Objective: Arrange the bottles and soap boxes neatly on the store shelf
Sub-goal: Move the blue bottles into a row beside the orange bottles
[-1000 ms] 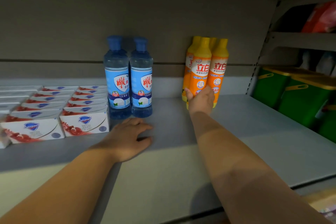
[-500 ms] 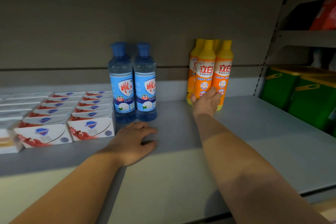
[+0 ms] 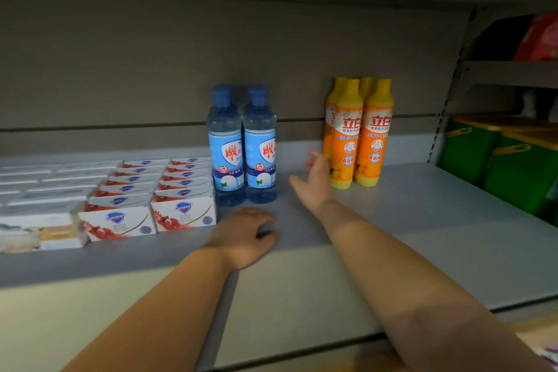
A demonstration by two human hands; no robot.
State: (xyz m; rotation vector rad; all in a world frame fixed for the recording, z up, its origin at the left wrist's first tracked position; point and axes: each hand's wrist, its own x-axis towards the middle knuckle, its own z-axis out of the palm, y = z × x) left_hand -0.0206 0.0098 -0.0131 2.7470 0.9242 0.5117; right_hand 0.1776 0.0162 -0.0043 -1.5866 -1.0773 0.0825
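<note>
Right hand (image 3: 314, 181) hovers low over the shelf (image 3: 437, 235), palm facing left-ish, fingers loosely spread and relaxed, gripping nothing. Its fingertips are just beside the front-left orange bottle (image 3: 347, 142); contact can't be told because of motion blur. Left hand (image 3: 244, 235) rests palm-down on the shelf, fingers loosely curled and holding nothing, right in front of the two blue bottles (image 3: 241, 148). The orange bottles stand upright in a tight cluster of four near the back wall, well apart from the blue pair, which stands touching side by side. Soap boxes (image 3: 181, 211) lie in rows left of the blue bottles, the nearest row just beside them. Green bins (image 3: 513, 166) sit on the next bay to the right. Judgement: bottles look mostly placed, and the gap between the two bottle groups may need closing. Risks: the orange bottles are tall and narrow, so a sideways brush from the right hand near their base or a push too high up could tip one and knock over the rest. Sliding the cluster as a group could split it. The left hand lifting carelessly could bump the blue pair into the soap rows.
</note>
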